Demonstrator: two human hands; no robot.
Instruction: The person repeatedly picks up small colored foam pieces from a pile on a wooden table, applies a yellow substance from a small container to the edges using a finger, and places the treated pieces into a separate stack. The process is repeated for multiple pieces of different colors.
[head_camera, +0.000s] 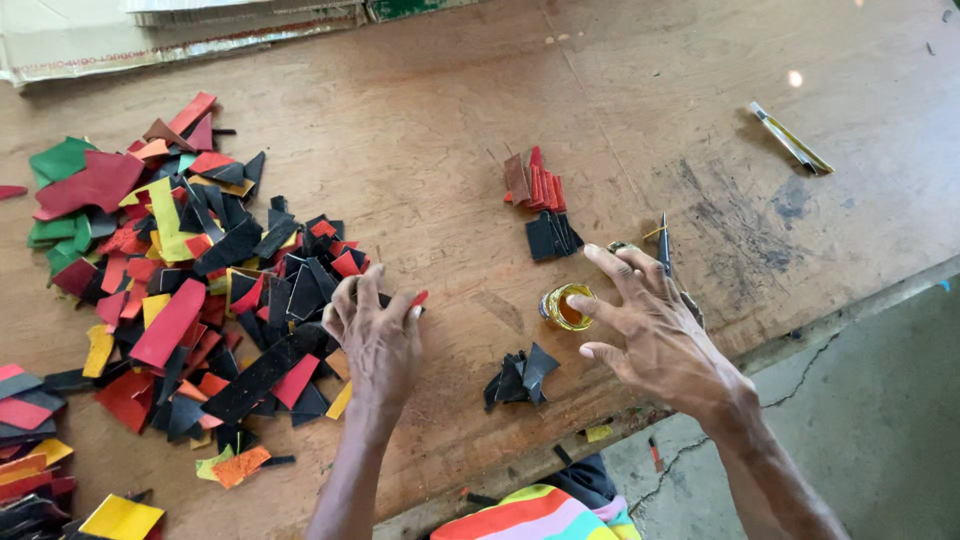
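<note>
Two hands among cut leather scraps

The left hand (375, 345) has its fingers curled together over the edge of the big loose heap of flat cut pieces in black, red, yellow and green (190, 290), pinching what looks like a small red-and-black scrap (414, 300) between the fingertips. The right hand (655, 330) hovers with fingers spread apart and holds nothing; its forefinger tip sits just beside a small round open tin of amber glue (566, 306). A thin dark pointed tool (663, 243) lies just behind that hand. Near the tin rest a small cluster of black pieces (520, 378), a tidy row of red and brown pieces (535, 182) and a black stack (551, 236). Judging from these few sorted groups against the heap, most scraps on the worn wooden table (450, 120) remain unsorted
</note>
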